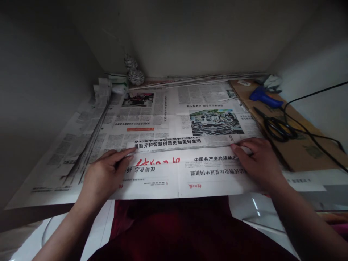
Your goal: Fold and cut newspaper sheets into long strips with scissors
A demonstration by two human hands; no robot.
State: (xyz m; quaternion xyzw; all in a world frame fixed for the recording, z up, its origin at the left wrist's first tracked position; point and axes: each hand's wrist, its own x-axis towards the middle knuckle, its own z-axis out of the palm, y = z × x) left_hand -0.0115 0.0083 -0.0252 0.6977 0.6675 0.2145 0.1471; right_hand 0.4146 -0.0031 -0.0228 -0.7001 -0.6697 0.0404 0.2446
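A folded strip of newspaper [168,142] with bold black characters lies crosswise in front of me. My left hand [104,174] pinches its left end between thumb and forefinger. At the right end, my right hand [255,161] grips the strip in the same way, with the remaining fingers curled. Beneath the strip is a larger newspaper sheet [165,183] with red and black print, its near edge reaching the table's front. More newspaper sheets with colour photos [216,122] spread out behind the strip.
Cut newspaper strips [94,127] are piled at left. Thin paper rods [201,81] lie along the back wall, near a grey-white scaly ornament [135,74]. On cardboard [301,152] at right are black-handled scissors [280,128] and a blue glue gun [265,98] with a black cable [317,136].
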